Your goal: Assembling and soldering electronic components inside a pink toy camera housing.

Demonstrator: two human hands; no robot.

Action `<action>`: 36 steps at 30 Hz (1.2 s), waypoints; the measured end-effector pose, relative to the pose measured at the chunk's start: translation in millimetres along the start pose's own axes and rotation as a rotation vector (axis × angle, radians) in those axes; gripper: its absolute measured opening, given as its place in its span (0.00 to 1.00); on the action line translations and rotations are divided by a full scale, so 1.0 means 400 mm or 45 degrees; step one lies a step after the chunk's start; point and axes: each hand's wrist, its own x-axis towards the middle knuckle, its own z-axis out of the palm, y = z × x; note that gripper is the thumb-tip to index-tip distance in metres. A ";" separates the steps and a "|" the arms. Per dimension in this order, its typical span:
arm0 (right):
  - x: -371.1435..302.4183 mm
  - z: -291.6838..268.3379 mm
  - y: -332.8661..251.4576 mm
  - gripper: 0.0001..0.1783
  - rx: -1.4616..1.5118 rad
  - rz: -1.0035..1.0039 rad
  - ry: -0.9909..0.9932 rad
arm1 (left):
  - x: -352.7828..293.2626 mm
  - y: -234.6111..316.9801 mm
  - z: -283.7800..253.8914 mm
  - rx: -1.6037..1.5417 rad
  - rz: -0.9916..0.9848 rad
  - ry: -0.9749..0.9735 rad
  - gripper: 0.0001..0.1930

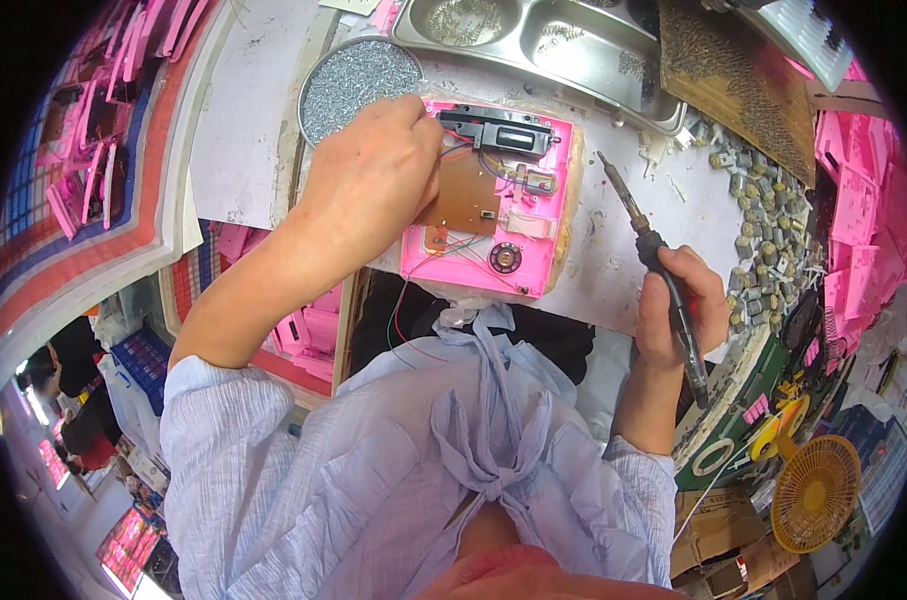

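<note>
Now L hand [373,175] half-curled, fingertips pressing pink housing [493,195]; R hand [678,310] fisted round soldering iron [653,260].

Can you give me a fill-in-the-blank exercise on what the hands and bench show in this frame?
1. The right hand holds a ____, its tip raised off the bench.
2. The left hand rests on a housing coloured ____.
3. Beyond the left hand stands a round tin full of small ____.
4. The brown circuit board lies ____ the housing.

Missing words: soldering iron; pink; screws; inside
</note>
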 end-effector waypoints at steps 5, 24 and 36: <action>0.014 0.005 0.002 0.14 0.008 -0.048 0.005 | 0.003 0.002 0.010 0.114 0.011 -0.062 0.07; 0.025 0.013 -0.007 0.15 0.046 -0.051 0.001 | 0.014 -0.026 -0.060 -0.146 0.018 -0.039 0.05; 0.065 0.104 -0.017 0.24 0.201 0.223 -0.095 | 0.024 0.049 0.082 -1.572 -0.331 0.230 0.04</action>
